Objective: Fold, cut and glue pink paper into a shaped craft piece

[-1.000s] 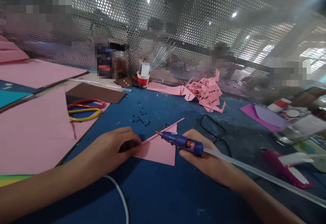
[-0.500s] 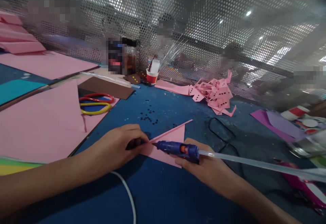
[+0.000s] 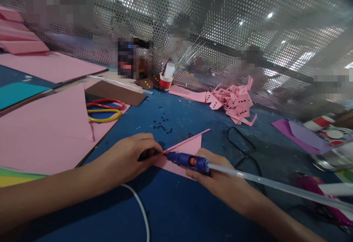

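A small piece of pink paper [image 3: 190, 145] with a folded strip along its upper edge lies on the blue table. My left hand [image 3: 143, 149] pinches its left corner between thumb and fingers. In my right hand [image 3: 212, 168] is a blue glue gun [image 3: 182, 160], its dark nozzle at the fold just beside my left fingertips. A long clear glue stick [image 3: 256, 178] sticks out of the gun's back end toward the right. Part of the gun's handle is hidden by my right hand.
Scissors [image 3: 106, 115] with red and yellow handles lie on large pink sheets [image 3: 41, 132] at left. Behind are a paper cup [image 3: 166, 82] and a pile of pink cutouts [image 3: 234, 100]. A black cable [image 3: 239, 143] and a pink glue gun [image 3: 317, 190] are at right.
The glue gun has shifted slightly left, its nozzle now closer to my left fingertips along the paper's fold. My left hand keeps its pinch on the paper.
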{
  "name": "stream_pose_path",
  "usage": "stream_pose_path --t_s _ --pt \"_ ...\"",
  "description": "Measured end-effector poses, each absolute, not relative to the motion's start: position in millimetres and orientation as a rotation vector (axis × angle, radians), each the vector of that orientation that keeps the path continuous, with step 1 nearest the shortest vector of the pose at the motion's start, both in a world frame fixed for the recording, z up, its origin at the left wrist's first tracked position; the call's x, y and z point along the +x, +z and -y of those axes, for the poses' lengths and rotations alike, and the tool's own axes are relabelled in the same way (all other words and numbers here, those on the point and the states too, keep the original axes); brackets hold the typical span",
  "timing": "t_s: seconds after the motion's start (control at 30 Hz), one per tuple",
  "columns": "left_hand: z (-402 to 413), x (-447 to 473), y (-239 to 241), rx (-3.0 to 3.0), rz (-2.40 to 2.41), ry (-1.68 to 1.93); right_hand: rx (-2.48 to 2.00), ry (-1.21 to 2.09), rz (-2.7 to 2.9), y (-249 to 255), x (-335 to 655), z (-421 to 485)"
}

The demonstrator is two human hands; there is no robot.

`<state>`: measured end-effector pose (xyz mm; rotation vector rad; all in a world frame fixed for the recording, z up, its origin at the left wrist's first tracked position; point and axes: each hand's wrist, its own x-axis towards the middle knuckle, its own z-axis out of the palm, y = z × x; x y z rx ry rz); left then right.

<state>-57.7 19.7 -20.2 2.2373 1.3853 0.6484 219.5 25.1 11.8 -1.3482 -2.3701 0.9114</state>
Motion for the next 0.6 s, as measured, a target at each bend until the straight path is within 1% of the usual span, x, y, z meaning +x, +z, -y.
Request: stream_pose_path --t_s 0.6 --pt "-21.9 -58.2 -21.1 2.258 -1.382 0.627 -1.357 0.879 2.379 11.9 221.2 -24.4"
